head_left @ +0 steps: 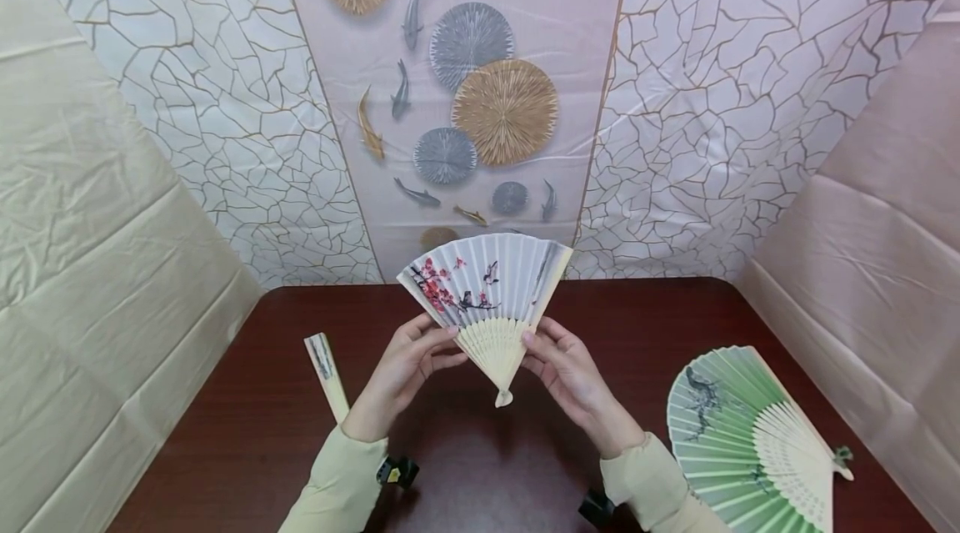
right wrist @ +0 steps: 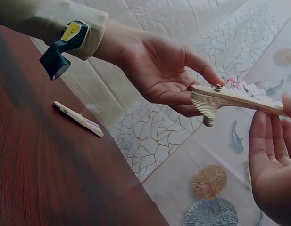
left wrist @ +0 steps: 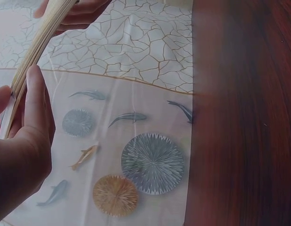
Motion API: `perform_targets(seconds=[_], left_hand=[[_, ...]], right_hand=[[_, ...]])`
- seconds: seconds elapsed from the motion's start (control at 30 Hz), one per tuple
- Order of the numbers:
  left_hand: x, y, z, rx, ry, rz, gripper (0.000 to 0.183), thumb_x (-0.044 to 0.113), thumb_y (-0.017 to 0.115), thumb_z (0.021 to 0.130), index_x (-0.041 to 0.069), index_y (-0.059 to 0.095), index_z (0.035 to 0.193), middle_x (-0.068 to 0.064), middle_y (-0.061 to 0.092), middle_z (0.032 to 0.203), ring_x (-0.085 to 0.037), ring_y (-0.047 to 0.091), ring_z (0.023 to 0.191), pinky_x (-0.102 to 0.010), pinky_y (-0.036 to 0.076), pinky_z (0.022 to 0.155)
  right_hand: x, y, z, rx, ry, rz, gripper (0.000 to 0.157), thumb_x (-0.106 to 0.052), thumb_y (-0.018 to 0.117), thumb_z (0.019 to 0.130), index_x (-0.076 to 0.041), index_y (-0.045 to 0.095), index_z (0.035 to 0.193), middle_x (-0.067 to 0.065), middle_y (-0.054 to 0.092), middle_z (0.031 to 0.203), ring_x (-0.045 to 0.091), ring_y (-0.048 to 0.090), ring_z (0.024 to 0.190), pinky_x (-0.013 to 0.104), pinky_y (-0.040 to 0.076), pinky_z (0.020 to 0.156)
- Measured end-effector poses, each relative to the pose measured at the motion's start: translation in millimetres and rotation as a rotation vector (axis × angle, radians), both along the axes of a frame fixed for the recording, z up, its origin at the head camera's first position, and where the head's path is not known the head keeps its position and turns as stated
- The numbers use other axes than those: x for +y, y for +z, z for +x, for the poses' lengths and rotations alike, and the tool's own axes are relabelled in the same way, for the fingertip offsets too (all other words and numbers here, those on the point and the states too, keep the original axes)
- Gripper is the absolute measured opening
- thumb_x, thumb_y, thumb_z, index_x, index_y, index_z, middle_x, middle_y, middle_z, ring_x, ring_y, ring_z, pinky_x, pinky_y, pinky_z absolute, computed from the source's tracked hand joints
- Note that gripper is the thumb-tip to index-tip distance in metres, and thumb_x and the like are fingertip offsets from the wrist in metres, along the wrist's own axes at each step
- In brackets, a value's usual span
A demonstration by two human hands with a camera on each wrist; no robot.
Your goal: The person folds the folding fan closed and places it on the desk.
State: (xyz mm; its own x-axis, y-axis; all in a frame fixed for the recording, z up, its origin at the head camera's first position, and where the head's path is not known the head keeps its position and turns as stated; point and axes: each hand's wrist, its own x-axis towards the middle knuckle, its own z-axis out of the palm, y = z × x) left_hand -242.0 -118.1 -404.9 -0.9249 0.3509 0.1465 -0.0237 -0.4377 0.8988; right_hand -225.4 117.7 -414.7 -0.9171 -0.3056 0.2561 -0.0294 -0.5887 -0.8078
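Note:
A white folding fan [head_left: 487, 287] with red blossoms, birds and pale ribs is spread wide in the head view, held up above the table with its pivot end pointing down. My left hand [head_left: 412, 362] pinches its left edge between thumb and fingers. On the opposite edge, my right hand [head_left: 566, 370] grips with the thumb in front and fingers behind. Edge-on in the right wrist view, the fan's ribs [right wrist: 235, 98] lie between the left hand [right wrist: 159, 70] and the right hand [right wrist: 275, 160]. In the left wrist view the left hand [left wrist: 32, 127] holds the ribs' edge.
A folded fan [head_left: 327, 379] lies on the dark wooden table [head_left: 225, 433] beside the left forearm. At the right, a spread green fan [head_left: 738, 433] with a tassel lies near the table's edge. Patterned cloth [head_left: 675, 99] hangs behind, and pale cloth walls flank both sides.

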Motion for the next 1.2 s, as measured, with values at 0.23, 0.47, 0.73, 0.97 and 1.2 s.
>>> perform_targets(seconds=[0.23,0.47,0.73,0.97,1.2], left_hand=[[0.4,-2.2,-0.6,0.002,-0.029,-0.024,0.041,0.006,0.06,0.09,-0.006,0.047,0.127,-0.019,0.062,0.109,-0.027,0.062,0.094,-0.045,0.051,0.082],[0.3,-2.2,-0.8,0.002,-0.034,-0.038,0.042,0.006,0.06,0.09,-0.006,0.046,0.128,-0.02,0.06,0.112,-0.027,0.062,0.096,-0.046,0.05,0.083],[0.2,-1.9,-0.5,0.004,-0.035,-0.046,0.042,0.006,0.059,0.09,-0.007,0.045,0.128,-0.02,0.06,0.113,-0.027,0.062,0.096,-0.05,0.047,0.087],[0.6,-1.9,-0.6,0.0,-0.037,-0.05,0.041,0.005,0.058,0.091,-0.006,0.045,0.129,-0.02,0.06,0.114,-0.028,0.061,0.097,-0.049,0.047,0.088],[0.8,-2.5,-1.0,-0.004,-0.041,-0.061,0.041,0.005,0.058,0.091,-0.005,0.045,0.129,-0.019,0.06,0.115,-0.031,0.059,0.1,-0.048,0.048,0.086]], right_hand=[[-1.0,-0.5,1.7,-0.011,0.037,0.051,0.02,-0.002,0.055,0.093,-0.001,0.059,0.112,0.011,0.064,0.104,0.019,0.061,0.093,0.034,0.05,0.086],[-1.3,-0.1,2.5,-0.012,0.035,0.059,0.018,-0.002,0.054,0.093,-0.002,0.06,0.11,0.01,0.064,0.103,0.018,0.061,0.093,0.035,0.049,0.087],[-1.3,0.3,3.4,-0.014,0.039,0.071,0.019,-0.002,0.056,0.092,-0.005,0.06,0.11,0.008,0.063,0.103,0.018,0.06,0.094,0.036,0.049,0.087],[-1.3,-0.6,3.2,-0.02,0.026,0.091,0.021,-0.003,0.057,0.091,-0.003,0.059,0.112,0.009,0.063,0.106,0.019,0.06,0.096,0.038,0.049,0.087],[-0.8,-2.1,0.7,-0.047,0.015,0.085,0.025,-0.003,0.058,0.09,-0.001,0.058,0.115,0.009,0.064,0.106,0.018,0.061,0.094,0.036,0.049,0.088]])
